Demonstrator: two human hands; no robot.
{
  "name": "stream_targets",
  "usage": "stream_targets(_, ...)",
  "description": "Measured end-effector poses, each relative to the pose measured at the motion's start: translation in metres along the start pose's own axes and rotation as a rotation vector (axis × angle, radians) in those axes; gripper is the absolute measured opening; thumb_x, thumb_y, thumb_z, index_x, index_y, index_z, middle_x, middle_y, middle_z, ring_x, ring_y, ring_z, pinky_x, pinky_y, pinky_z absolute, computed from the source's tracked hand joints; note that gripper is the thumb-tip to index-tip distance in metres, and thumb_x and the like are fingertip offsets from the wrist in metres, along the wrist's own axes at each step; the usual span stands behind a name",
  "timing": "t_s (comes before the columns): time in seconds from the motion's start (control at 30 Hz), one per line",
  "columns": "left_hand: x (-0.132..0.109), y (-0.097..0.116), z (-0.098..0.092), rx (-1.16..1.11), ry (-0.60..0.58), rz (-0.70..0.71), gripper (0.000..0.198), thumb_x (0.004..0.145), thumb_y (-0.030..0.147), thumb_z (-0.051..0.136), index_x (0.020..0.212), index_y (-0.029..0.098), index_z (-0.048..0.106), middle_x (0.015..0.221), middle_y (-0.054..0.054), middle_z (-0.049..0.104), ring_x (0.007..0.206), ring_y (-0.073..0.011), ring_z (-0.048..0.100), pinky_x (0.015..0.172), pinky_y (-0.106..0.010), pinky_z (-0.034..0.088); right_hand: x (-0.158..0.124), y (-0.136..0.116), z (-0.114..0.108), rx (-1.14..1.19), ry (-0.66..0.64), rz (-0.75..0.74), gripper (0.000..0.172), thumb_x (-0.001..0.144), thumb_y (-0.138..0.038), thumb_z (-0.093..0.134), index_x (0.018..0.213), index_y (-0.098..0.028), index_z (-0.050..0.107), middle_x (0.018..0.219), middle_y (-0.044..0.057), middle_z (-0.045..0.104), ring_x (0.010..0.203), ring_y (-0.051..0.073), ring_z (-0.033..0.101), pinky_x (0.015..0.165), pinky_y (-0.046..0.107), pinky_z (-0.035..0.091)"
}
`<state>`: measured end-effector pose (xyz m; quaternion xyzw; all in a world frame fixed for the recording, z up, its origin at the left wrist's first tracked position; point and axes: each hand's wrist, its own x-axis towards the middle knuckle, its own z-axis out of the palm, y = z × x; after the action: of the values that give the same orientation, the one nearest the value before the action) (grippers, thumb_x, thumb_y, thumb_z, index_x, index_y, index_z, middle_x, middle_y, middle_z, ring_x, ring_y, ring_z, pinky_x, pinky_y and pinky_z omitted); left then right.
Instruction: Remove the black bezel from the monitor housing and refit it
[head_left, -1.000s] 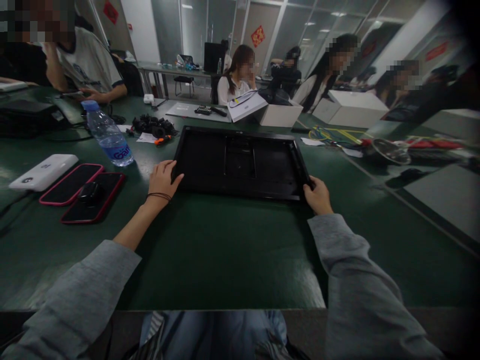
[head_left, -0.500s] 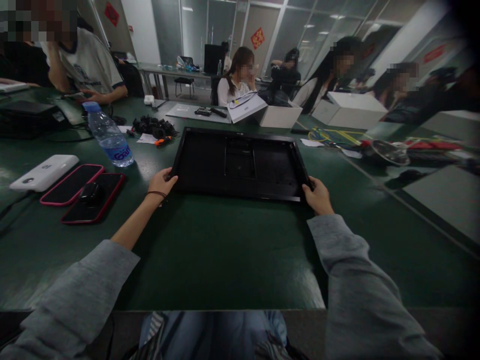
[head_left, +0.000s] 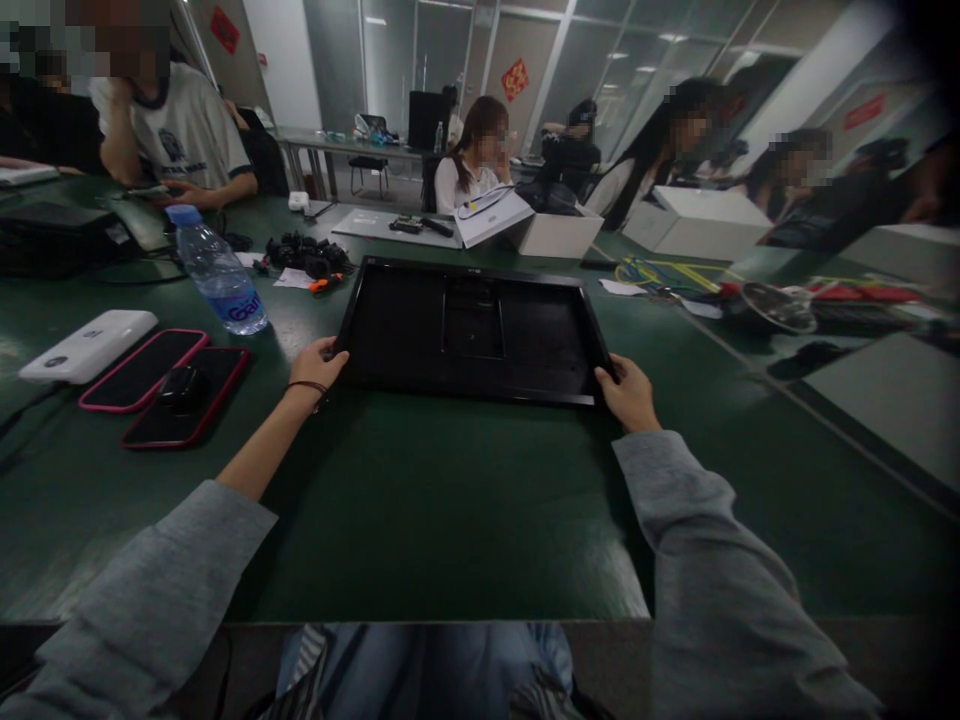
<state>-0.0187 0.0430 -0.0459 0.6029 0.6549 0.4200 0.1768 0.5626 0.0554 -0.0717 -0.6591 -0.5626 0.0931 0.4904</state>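
A flat black monitor back cover (head_left: pixel 472 330) lies with its hollow side up on the green table (head_left: pixel 450 510) in front of me. My left hand (head_left: pixel 315 365) grips its near left corner, fingers curled under the edge. My right hand (head_left: pixel 628 392) is closed on its near right corner. Both arms wear grey sleeves, the left one pushed up, with a thin band at the wrist.
To the left lie two phones in pink cases (head_left: pixel 161 385), a white power bank (head_left: pixel 86 345) and a water bottle (head_left: pixel 216 270). Black parts (head_left: pixel 304 252) and white boxes (head_left: pixel 555 230) sit beyond the cover. Cables and a round part (head_left: pixel 780 305) lie right. Several people sit around.
My left hand has slid from lying on top of the cover's left edge to gripping its near left corner. The cover has shifted slightly to the left.
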Motion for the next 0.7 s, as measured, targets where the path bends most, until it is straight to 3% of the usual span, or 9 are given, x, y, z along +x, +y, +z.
stream_targets(0.1,0.0,0.002,-0.01,0.075,0.076,-0.178,0.047,0.082,0.035,0.068,0.125,0.016,0.07,0.118,-0.013,0.076,0.099,-0.0256,0.074,0.095,-0.042,0.057,-0.002,-0.004,0.009,0.004,-0.014,-0.025,0.048,0.079,-0.046,0.069,0.117,-0.016,0.066,0.115,0.017,0.074,0.11,0.032,0.071,0.107,0.055,0.053)
stream_targets(0.2,-0.004,0.008,-0.018,0.194,0.079,-0.269,0.051,0.088,0.041,0.066,0.132,0.016,0.064,0.121,-0.014,0.075,0.108,-0.0269,0.073,0.099,-0.042,0.055,-0.005,-0.01,0.017,0.005,-0.028,-0.073,0.051,0.081,-0.052,0.067,0.118,-0.016,0.067,0.115,0.018,0.074,0.108,0.032,0.071,0.104,0.056,0.054)
stream_targets(0.4,-0.017,0.025,-0.019,0.466,-0.01,-0.195,0.052,0.099,0.045,0.049,0.14,0.015,0.055,0.135,-0.02,0.068,0.125,-0.0353,0.065,0.104,-0.048,0.05,-0.007,-0.028,0.02,-0.132,0.01,-0.11,0.05,0.087,-0.047,0.058,0.123,-0.014,0.069,0.115,0.019,0.074,0.105,0.031,0.07,0.101,0.053,0.054)
stream_targets(0.53,-0.021,0.03,-0.018,0.494,-0.016,-0.177,0.055,0.1,0.049,0.044,0.14,0.012,0.055,0.136,-0.023,0.066,0.124,-0.038,0.065,0.103,-0.052,0.051,-0.007,-0.031,0.019,-0.227,0.011,-0.111,0.051,0.086,-0.044,0.057,0.125,-0.013,0.07,0.114,0.021,0.074,0.105,0.033,0.069,0.101,0.056,0.053)
stream_targets(0.7,-0.022,0.029,-0.02,0.486,-0.009,-0.16,0.058,0.099,0.053,0.041,0.139,0.013,0.056,0.137,-0.024,0.066,0.125,-0.0383,0.064,0.103,-0.054,0.051,-0.008,-0.028,0.018,-0.182,-0.005,-0.099,0.052,0.086,-0.046,0.058,0.124,-0.014,0.07,0.113,0.019,0.075,0.105,0.031,0.069,0.1,0.054,0.053)
